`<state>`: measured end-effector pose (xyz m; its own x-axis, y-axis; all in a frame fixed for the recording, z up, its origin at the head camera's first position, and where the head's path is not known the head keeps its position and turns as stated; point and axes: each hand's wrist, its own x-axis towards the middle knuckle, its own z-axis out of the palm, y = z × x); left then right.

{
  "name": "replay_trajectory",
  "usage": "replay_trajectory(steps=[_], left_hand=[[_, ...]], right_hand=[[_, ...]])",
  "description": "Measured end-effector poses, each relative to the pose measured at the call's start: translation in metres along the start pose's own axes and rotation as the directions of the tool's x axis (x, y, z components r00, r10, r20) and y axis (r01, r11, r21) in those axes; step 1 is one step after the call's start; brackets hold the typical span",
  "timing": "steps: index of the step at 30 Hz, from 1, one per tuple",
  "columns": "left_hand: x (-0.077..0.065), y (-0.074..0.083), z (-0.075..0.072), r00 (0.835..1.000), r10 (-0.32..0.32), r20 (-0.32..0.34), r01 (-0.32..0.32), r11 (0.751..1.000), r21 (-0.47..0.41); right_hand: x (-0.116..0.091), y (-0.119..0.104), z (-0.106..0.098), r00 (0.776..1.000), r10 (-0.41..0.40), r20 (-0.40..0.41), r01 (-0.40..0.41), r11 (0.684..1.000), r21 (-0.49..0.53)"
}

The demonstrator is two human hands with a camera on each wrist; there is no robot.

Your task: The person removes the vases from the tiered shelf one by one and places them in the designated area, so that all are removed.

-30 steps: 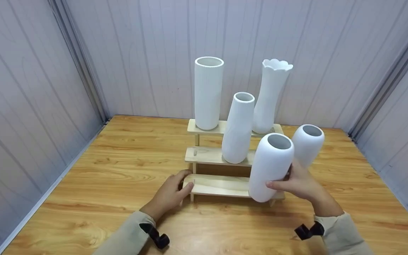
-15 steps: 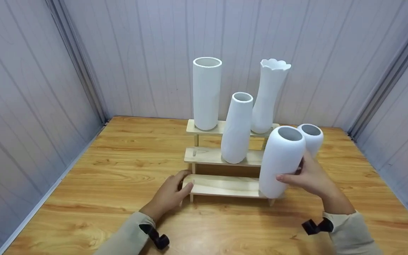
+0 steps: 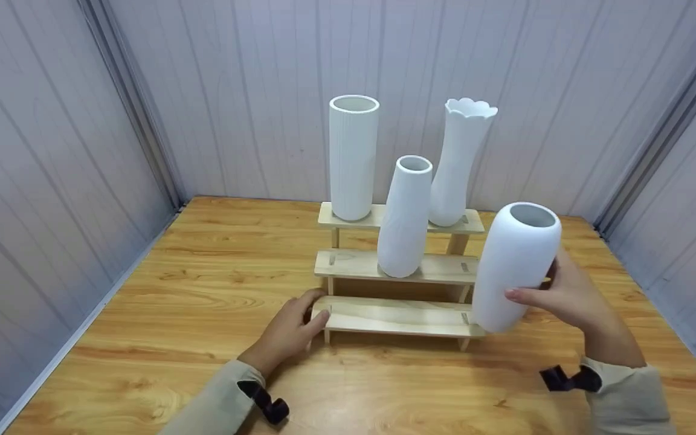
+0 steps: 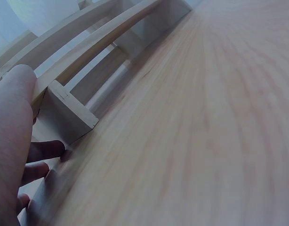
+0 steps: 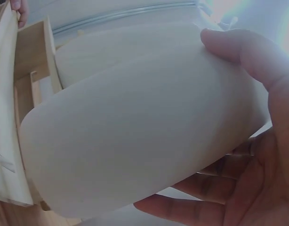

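Note:
In the head view my right hand grips a smooth white vase, thumb on its near side and fingers behind. The vase leans slightly, its base at the right end of the bottom tier. My left hand holds the left end of a three-tier wooden display stand, thumb on top of the bottom tier. The left wrist view shows its fingers beside the stand's leg. A tapered white vase stands on the middle tier. A ribbed cylinder vase and a scalloped-rim vase stand on the top tier.
The stand sits on a wood-grain table. Pale panelled walls close in the back and both sides. Another white vase shows behind the held one in the right wrist view.
My right hand has carried the vase rightward and slightly up, off most of the bottom tier. It now covers the other vase at the right. My left hand stays on the stand.

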<state>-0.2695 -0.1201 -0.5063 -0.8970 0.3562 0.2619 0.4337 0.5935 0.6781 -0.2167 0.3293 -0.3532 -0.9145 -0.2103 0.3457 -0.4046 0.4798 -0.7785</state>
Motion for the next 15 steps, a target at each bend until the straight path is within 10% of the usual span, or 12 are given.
replay_trajectory(steps=[15], left_hand=[[0.000, 0.000, 0.000, 1.000, 0.005, 0.006, -0.004, 1.000, -0.013]], right_hand=[[-0.006, 0.012, -0.029, 0.999, -0.007, -0.040, 0.003, 0.997, -0.080]])
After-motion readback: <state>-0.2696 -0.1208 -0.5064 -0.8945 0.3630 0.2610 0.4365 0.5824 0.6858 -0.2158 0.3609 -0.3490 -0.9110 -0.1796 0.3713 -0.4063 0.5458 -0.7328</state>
